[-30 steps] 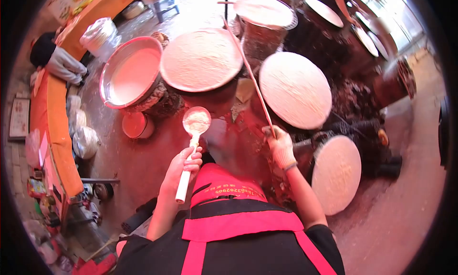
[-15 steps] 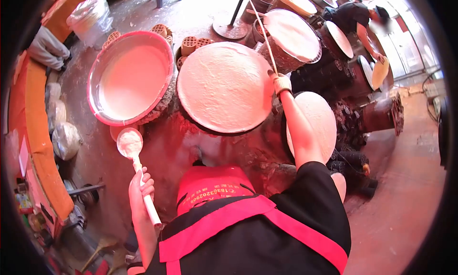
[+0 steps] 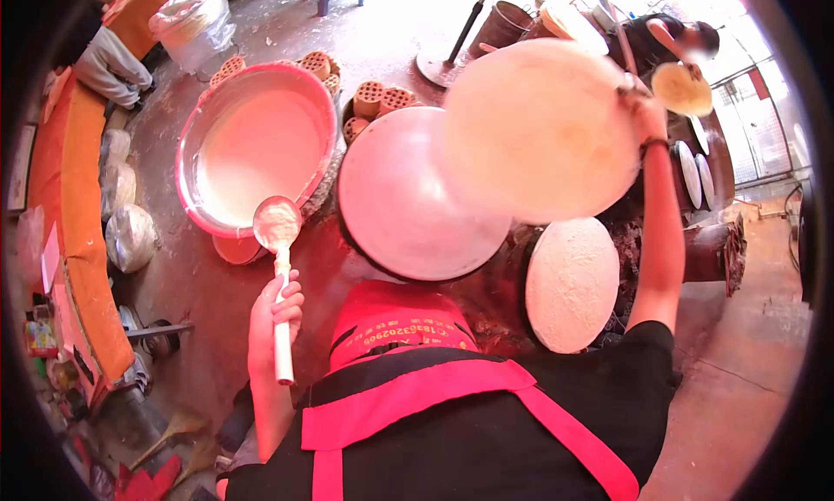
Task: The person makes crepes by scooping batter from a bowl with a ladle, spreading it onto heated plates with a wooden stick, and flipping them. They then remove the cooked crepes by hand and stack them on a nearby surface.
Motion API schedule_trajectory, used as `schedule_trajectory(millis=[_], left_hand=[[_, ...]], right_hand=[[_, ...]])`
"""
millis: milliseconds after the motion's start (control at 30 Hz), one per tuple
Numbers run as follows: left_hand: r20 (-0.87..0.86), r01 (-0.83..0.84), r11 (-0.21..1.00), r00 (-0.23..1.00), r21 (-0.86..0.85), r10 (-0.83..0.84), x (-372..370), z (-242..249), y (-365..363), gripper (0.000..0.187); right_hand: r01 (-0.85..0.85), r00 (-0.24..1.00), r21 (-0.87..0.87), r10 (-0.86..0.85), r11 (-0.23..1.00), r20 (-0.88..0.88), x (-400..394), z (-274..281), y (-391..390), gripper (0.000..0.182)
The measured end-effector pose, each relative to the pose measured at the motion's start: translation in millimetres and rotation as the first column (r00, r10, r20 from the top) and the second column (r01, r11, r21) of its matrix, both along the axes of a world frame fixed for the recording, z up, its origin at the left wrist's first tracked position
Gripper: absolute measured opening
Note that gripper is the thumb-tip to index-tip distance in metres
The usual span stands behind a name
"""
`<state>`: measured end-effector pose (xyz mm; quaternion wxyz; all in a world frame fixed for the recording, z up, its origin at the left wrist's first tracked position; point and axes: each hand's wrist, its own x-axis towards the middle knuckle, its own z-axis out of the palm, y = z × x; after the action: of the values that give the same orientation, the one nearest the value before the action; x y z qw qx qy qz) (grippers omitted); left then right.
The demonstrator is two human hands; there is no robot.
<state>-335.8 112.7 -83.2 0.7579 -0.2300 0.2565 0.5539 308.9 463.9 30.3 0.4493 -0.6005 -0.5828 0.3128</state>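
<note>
My left hand (image 3: 282, 306) is closed round the white handle of a ladle (image 3: 278, 225), whose bowl has pale batter on it. The ladle's bowl is at the near rim of a pink-edged basin (image 3: 184, 184) of batter (image 3: 256, 149). My right hand (image 3: 641, 110) grips the right edge of a large, thin round pancake (image 3: 534, 132), blurred by motion. A thin stick (image 3: 622, 45) rises from the same hand. The pancake hangs over the right part of a round griddle (image 3: 391, 206), whose grey surface shows bare on the left.
Another griddle with a pale pancake (image 3: 572, 284) stands to the right. Perforated bricks (image 3: 382, 100) and a stand's base (image 3: 439, 69) are behind. A co-worker (image 3: 651, 45) handles a round pancake (image 3: 682, 88) at far right. An orange-covered counter (image 3: 82, 275) runs along the left.
The pancake has come off the middle griddle, lifted up and to the right by my right hand. The ladle has moved slightly right, and the view has shifted.
</note>
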Motion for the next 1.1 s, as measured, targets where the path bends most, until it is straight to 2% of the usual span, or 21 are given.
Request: schedule_trajectory(millis=[33,67,100,167,300,367,400,433,500,533,567,667,767,867,900,933,967,1000,1033,1067,1100], left_hand=[[0.052,-0.002,1.000,0.999,0.013,0.002,5,-2,5,0.022],[0.070,-0.007,1.000,0.998,0.012,0.006,10,-1,11,0.023],[0.091,-0.007,1.000,0.996,0.014,0.006,16,-1,15,0.023],[0.136,-0.020,1.000,0.991,0.014,0.018,29,2,23,0.024],[0.076,-0.101,0.994,0.992,-0.032,0.103,61,18,30,0.026],[0.079,-0.134,0.990,0.987,-0.042,0.137,75,25,28,0.027],[0.084,-0.144,0.988,0.985,-0.054,0.149,81,30,27,0.027],[0.089,-0.155,0.986,0.983,-0.065,0.160,86,34,25,0.028],[0.073,-0.174,0.981,0.981,-0.089,0.180,94,38,21,0.029],[0.056,-0.182,0.977,0.980,-0.108,0.189,98,43,22,0.029],[0.039,-0.189,0.974,0.980,-0.128,0.195,100,47,22,0.029],[0.018,-0.198,0.967,0.979,-0.161,0.204,99,47,23,0.029],[0.050,-0.210,0.963,0.974,-0.171,0.221,91,45,27,0.032],[0.138,-0.214,0.968,0.963,-0.132,0.232,77,36,28,0.036],[0.159,-0.236,0.965,0.955,-0.114,0.252,68,32,28,0.037],[0.139,-0.207,0.976,0.967,-0.074,0.215,58,24,31,0.039],[0.108,-0.195,0.980,0.974,-0.036,0.198,47,14,36,0.041],[0.152,-0.206,0.978,0.966,-0.023,0.208,32,6,41,0.040],[0.200,-0.212,0.977,0.958,-0.004,0.208,16,-5,46,0.040],[0.143,-0.216,0.976,0.966,-0.005,0.214,-7,-25,51,0.038],[0.091,-0.206,0.979,0.974,-0.009,0.206,-30,-38,59,0.036]], right_hand=[[0.267,0.796,0.192,-0.329,0.944,0.509,-37,51,-15,0.020],[0.311,0.599,0.275,-0.413,0.910,0.686,-51,90,-23,0.028],[0.274,0.534,0.408,-0.491,0.871,0.689,-63,111,-30,0.025],[0.004,0.335,0.636,-0.601,0.772,0.726,-50,116,-19,0.028],[-0.327,0.090,0.538,-0.541,0.777,0.836,-11,22,23,0.015],[-0.286,0.014,0.414,-0.428,0.864,0.904,-25,-43,10,0.016],[-0.209,0.061,0.331,-0.326,0.920,0.944,-24,-78,9,0.017],[-0.180,0.092,0.319,-0.306,0.931,0.947,-18,-119,9,0.016],[-0.129,0.298,0.331,-0.282,0.935,0.912,-14,-179,2,0.016],[-0.036,0.423,0.272,-0.232,0.962,0.876,-17,-199,-4,0.013],[-0.033,0.477,0.312,-0.259,0.950,0.840,-20,-212,-9,0.014],[0.008,0.455,0.393,-0.353,0.920,0.817,-29,-219,-28,0.027],[0.191,0.371,0.478,-0.514,0.858,0.774,-49,-191,-40,0.034],[0.121,0.709,0.106,-0.161,0.987,0.686,-89,-160,-30,0.032],[0.040,0.800,-0.019,-0.021,0.999,0.600,-120,-147,-27,0.031],[-0.125,0.895,-0.194,0.195,0.973,0.402,-148,-138,-26,0.034],[-0.271,0.909,-0.348,0.357,0.897,0.214,-186,-112,-36,0.034],[-0.386,0.890,-0.580,0.455,0.717,-0.029,-228,-80,-48,0.035],[-0.460,0.864,-0.715,0.450,0.526,-0.225,-259,-75,-55,0.033],[-0.601,0.790,-0.684,0.439,0.414,-0.428,-284,-87,-61,0.043],[-0.674,0.739,-0.640,0.371,0.370,-0.563,-314,-82,-72,0.049]])
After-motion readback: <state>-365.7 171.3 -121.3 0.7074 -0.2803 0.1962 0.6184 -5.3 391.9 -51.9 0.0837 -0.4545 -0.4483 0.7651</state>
